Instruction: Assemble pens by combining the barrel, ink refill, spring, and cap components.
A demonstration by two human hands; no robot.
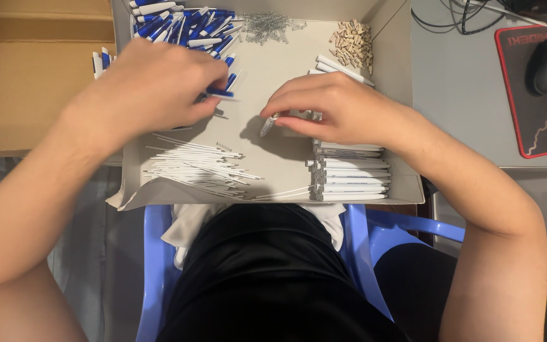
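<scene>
Meanwhile, the left hand (153,85) pinches a blue pen part (220,92), while the right hand (333,107) grips a white pen barrel (269,124).

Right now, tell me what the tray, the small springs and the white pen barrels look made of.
Tray: pale matte cardboard, judging by its folded walls.
Small springs: thin grey metal wire, coiled and slightly shiny.
White pen barrels: probably smooth plastic, uniform and faintly glossy.

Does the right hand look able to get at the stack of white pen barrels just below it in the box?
Probably yes. The right hand hovers just above the white pen barrels, holding only a small pen part, and nothing lies between them.
</scene>
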